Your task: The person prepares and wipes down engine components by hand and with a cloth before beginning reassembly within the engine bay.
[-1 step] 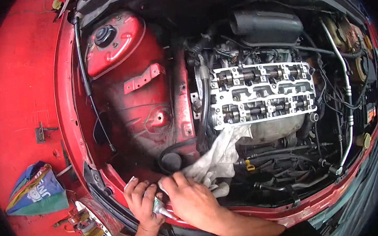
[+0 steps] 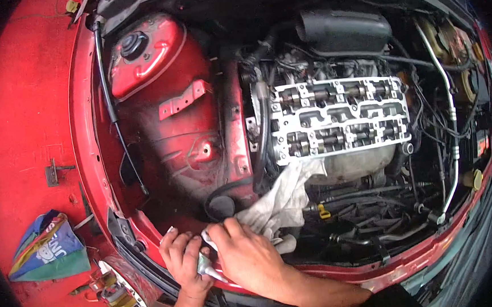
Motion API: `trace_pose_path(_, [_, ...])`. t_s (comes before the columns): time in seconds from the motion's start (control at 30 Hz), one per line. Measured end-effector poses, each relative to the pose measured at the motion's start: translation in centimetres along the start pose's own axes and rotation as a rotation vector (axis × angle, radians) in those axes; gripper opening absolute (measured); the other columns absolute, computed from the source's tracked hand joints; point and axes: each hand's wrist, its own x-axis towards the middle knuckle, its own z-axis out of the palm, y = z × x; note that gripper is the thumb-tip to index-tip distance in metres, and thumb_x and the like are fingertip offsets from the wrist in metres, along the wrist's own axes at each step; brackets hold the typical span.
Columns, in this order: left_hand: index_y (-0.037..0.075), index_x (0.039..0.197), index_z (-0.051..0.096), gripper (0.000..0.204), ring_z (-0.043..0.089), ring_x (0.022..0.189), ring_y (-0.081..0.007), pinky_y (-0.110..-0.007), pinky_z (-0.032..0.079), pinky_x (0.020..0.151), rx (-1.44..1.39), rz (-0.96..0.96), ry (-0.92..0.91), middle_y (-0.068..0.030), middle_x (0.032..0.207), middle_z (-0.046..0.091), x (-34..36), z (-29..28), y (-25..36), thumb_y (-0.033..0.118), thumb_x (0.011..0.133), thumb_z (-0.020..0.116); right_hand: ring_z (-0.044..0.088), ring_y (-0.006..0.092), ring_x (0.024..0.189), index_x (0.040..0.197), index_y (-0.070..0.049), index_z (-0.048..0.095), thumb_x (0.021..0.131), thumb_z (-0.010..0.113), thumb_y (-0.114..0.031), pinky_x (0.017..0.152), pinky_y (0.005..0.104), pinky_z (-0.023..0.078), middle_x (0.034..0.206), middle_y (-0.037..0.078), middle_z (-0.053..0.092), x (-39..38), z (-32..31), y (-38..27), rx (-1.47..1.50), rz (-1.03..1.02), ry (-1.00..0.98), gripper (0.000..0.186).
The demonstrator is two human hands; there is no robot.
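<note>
Red floor [image 2: 30,163], open engine bay [image 2: 183,146]. Left hand [image 2: 185,260] grips a small tube [image 2: 204,265] over the front rim [image 2: 380,272], nozzle [image 2: 216,275] toward the right; right hand [image 2: 244,253] curls just beside, can't tell on what. White cloth [image 2: 286,202] beyond, reaching the cylinder head [image 2: 335,123]. Grip unchanged, so no visible progress.

Hands [image 2: 183,263] with a small tube [image 2: 205,266]

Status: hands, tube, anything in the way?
Left hand: closed around tube. Right hand: curled near white cloth, grip unclear. Cloth lies between right hand and engine.
</note>
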Motion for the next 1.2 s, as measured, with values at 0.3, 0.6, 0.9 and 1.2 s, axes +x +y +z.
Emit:
trace_pose_path(0.3, [0.002,0.113,0.065,0.026,0.063,0.103,-0.0319,-0.057,0.025,0.116,0.13,-0.103,0.048,-0.0132,0.097,0.067,-1.1,-3.4,3.2,0.02,0.095,0.06,0.071,0.039,0.082,0.105,0.0,0.054,0.087,0.059,-0.005,0.068,0.0451,0.06,0.1,0.023,0.06,-1.0,-1.4,0.3,-0.061,-0.007,-0.097,0.019])
trace_pose_path(0.6, [0.004,0.094,0.064,0.014,0.062,0.072,-0.0379,-0.045,0.052,0.066,0.0,-0.545,-0.356,-0.0187,0.081,0.063,-10.7,-4.7,9.7,0.015,0.09,0.072,0.073,0.0297,0.082,0.101,0.0,0.058,0.087,0.06,-0.01,0.067,0.0377,0.062,0.092,0.017,0.066,-1.4,-3.2,0.3,-0.093,-0.071,0.031,0.017])
trace_pose_path(0.9, [0.005,0.094,0.066,0.039,0.059,0.083,-0.0342,-0.045,0.049,0.075,0.043,-0.181,-0.638,-0.0129,0.089,0.064,-8.8,-5.5,12.5,0.033,0.073,0.083,0.075,0.0296,0.08,0.104,0.001,0.06,0.088,0.06,-0.01,0.064,0.0372,0.062,0.092,0.018,0.068,-1.7,-5.2,1.4,-0.071,-0.06,-0.002,0.019])
trace_pose_path(1.2, [0.002,0.096,0.067,0.027,0.065,0.08,-0.0409,-0.046,0.053,0.069,-0.042,-0.206,-0.434,-0.0179,0.092,0.065,3.4,-5.4,12.7,-0.002,0.07,0.072,0.069,0.0369,0.074,0.1,-0.004,0.055,0.096,0.062,-0.023,0.063,0.0468,0.057,0.09,0.017,0.065,-1.6,-8.0,1.4,0.198,-0.015,0.374,0.021])
